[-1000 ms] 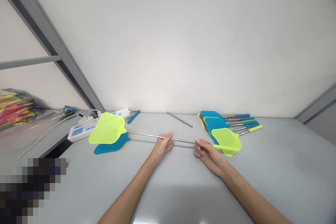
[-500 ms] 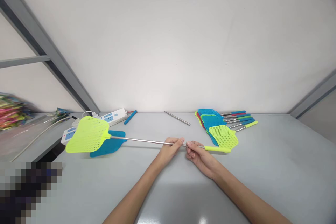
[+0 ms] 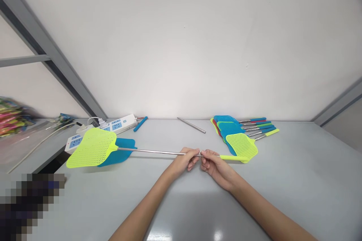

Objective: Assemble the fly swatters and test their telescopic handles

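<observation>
A yellow-green fly swatter (image 3: pixel 94 147) with an extended metal rod stretches across in front of me, its mesh head at the left and its handle at the right. My left hand (image 3: pixel 185 160) pinches the rod near its middle. Close beside it, my right hand (image 3: pixel 213 165) is closed on the rod just short of the handle. Both thumbs lie along the top of the metal, the fingertips almost meeting. Beneath the yellow-green head, a blue swatter head (image 3: pixel 120 152) lies on the grey table (image 3: pixel 118 192), partly covered.
At the right lies a stack of fly swatters (image 3: pixel 230 130) in blue, red, green and yellow-green. By the wall are a bare metal rod (image 3: pixel 191 125), a blue handle (image 3: pixel 140 124) and a white power strip (image 3: pixel 124 123). Colourful packets (image 3: pixel 14 116) sit far left.
The swatter's head has tilted and dipped slightly to the left. My left fingers have loosened a little below the rod; both hands stay at nearly the same place. The view has shifted slightly.
</observation>
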`<move>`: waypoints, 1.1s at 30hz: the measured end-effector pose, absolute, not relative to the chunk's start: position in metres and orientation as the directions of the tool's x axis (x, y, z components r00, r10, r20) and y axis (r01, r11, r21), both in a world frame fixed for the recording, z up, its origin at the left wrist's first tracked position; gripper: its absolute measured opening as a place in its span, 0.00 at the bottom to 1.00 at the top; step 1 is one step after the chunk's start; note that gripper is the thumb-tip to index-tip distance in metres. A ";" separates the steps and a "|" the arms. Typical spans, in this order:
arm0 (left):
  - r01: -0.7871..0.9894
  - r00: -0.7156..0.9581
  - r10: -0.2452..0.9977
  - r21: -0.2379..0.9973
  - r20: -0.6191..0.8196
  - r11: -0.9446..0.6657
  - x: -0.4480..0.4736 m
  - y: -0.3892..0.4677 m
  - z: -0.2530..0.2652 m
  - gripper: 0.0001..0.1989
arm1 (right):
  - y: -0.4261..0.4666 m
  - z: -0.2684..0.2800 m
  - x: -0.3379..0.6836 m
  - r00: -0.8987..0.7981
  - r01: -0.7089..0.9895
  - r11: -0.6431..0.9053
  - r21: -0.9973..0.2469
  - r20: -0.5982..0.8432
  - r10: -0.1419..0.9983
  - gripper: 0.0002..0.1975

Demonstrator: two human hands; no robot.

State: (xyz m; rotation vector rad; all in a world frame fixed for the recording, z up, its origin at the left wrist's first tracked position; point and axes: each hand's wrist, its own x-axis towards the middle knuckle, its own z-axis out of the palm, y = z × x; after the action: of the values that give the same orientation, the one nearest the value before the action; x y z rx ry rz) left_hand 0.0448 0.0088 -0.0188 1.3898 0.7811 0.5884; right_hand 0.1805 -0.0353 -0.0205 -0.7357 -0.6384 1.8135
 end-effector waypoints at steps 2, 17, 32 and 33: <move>0.081 0.629 0.764 0.990 -0.140 0.115 0.045 0.009 -0.019 0.20 | -0.035 -0.020 0.182 -0.291 -0.616 -0.351 -0.705 -0.209 0.933 0.08; 0.038 0.639 0.753 0.984 -0.156 0.172 0.047 0.009 -0.019 0.19 | -0.032 -0.014 0.188 -0.282 -0.589 -0.418 -0.692 -0.308 0.908 0.06; 0.034 0.624 0.766 0.985 -0.152 0.167 0.047 0.010 -0.018 0.19 | -0.027 -0.014 0.196 -0.299 -0.612 -0.485 -0.625 -0.385 0.873 0.06; 0.035 0.623 0.767 0.985 -0.152 0.166 0.047 0.010 -0.018 0.19 | -0.026 -0.015 0.196 -0.302 -0.616 -0.492 -0.615 -0.392 0.869 0.06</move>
State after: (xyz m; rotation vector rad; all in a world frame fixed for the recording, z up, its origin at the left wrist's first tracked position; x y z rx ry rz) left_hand 0.0472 0.0105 -0.0183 1.3171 0.7654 0.6009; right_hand 0.1964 -0.0263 -0.0152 -0.8703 -0.4356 1.9273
